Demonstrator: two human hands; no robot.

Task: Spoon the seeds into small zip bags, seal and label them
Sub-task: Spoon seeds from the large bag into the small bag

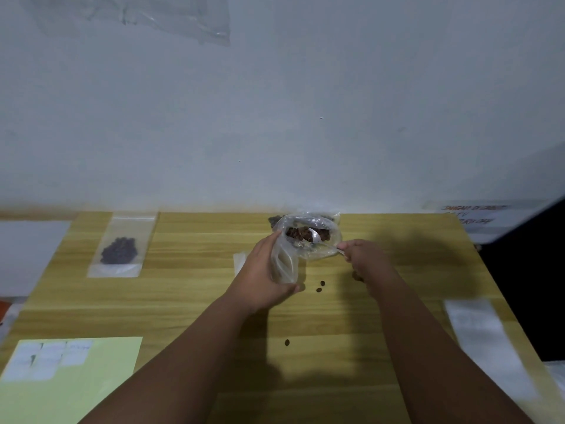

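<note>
Gripping the clear plastic bag (321,254) by its left side, the left hand (260,280) had fingers and thumb curled round the crumpled plastic and held the mouth open toward the camera. The bag sat at the rear middle of the tabletop (198,270), near the wall (275,117), with brown seeds (298,233) inside. The right hand (367,263) pinched the handle of a metal spoon (316,237), fingers closed on it; the spoon bowl was inside the bag mouth, over the seeds. Could not tell if the left hand also held a second, smaller bag. Loose seeds (322,283) lay on the tabletop between the two hands, another one nearer the camera between the forearms. A filled small zip bag (119,244) with dark seeds lay flat at the rear left, well apart from the hands. A small white piece (240,261) showed just behind the left hand, too hidden to identify. A pale yellow-green sheet (101,393) lay at the near left corner, with white labels (46,359) on it. A white strip (480,335) lay along the right edge, beside a black object (535,286). A handwritten note (470,214) sat at the rear right, blurred.
</note>
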